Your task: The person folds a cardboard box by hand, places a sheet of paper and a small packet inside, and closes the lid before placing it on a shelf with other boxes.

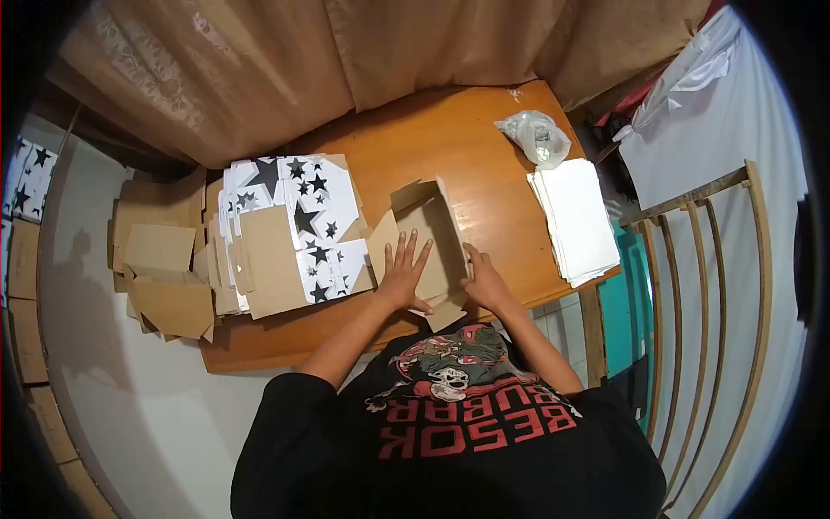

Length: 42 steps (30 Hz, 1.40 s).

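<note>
A partly folded cardboard box point(443, 233) rests on the wooden table in front of me, brown inside, with its walls raised and flaps sticking out at the near and far ends. My left hand point(405, 278) lies with fingers spread over its left side panel, the fingertips reaching toward the inside. At the near right corner, my right hand point(487, 282) grips the right wall, its fingers bent around the edge. Part of the near flap point(448, 315) shows between the hands. Left of the box lies a stack of flat star-printed cardboard sheets point(320, 203).
A pile of white paper sheets point(572, 221) and a clear plastic bag point(538, 138) sit at the table's right. Brown cardboard pieces point(169, 251) overhang the left end. A wooden rack point(705, 285) stands at right; curtains point(415, 48) hang behind the table point(415, 130).
</note>
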### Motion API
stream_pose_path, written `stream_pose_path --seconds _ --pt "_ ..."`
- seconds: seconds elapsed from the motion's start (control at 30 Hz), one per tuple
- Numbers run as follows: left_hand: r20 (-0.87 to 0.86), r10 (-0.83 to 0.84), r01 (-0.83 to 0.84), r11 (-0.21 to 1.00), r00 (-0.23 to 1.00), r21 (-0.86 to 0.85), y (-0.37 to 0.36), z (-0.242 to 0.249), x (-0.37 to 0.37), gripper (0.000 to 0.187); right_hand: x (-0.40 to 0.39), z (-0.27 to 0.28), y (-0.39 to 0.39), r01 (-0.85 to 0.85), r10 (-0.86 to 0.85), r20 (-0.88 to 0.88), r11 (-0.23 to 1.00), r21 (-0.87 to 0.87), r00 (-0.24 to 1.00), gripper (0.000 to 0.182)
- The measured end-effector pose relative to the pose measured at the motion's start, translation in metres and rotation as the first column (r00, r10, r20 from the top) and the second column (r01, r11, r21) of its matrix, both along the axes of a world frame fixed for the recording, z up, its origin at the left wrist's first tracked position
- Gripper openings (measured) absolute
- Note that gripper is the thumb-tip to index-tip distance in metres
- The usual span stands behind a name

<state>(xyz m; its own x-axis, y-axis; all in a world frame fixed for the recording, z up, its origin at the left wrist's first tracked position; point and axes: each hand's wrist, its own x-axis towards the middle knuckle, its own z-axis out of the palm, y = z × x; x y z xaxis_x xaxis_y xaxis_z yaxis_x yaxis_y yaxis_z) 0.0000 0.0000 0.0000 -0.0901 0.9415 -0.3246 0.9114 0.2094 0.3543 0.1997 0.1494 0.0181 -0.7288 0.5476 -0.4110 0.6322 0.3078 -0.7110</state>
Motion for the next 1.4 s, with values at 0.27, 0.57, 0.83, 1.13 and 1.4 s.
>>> stream_pose_path --seconds 0.27,0.57,0.83,1.13,1.4 --pt "0.177 0.213 -0.263 0.903 0.961 0.340 -0.003 -0.024 -0.033 0.137 -0.022 0.007 -0.033 -0.102 0.097 0.048 0.987 0.126 0.994 0.102" --pt "0.129 0.386 -0.407 0.879 0.913 0.248 0.064 -0.014 -0.076 0.106 -0.011 -0.004 -0.032 -0.218 0.197 0.178 0.971 0.102 0.964 0.108" --pt "0.208 0.282 -0.335 0.894 0.937 0.298 0.063 -0.023 -0.070 0.101 -0.010 0.004 -0.027 -0.260 0.249 0.314 0.966 -0.008 0.916 0.107" --pt "0.454 0.333 -0.560 0.568 0.826 0.603 0.072 -0.005 -0.075 0.094 -0.011 0.002 -0.023 -0.305 0.273 0.390 0.952 0.023 0.880 0.100" --pt "0.523 0.245 -0.541 0.642 0.816 0.543 0.075 0.009 -0.089 0.053 -0.014 0.002 -0.019 -0.187 0.175 0.243 0.982 0.026 0.954 0.083"
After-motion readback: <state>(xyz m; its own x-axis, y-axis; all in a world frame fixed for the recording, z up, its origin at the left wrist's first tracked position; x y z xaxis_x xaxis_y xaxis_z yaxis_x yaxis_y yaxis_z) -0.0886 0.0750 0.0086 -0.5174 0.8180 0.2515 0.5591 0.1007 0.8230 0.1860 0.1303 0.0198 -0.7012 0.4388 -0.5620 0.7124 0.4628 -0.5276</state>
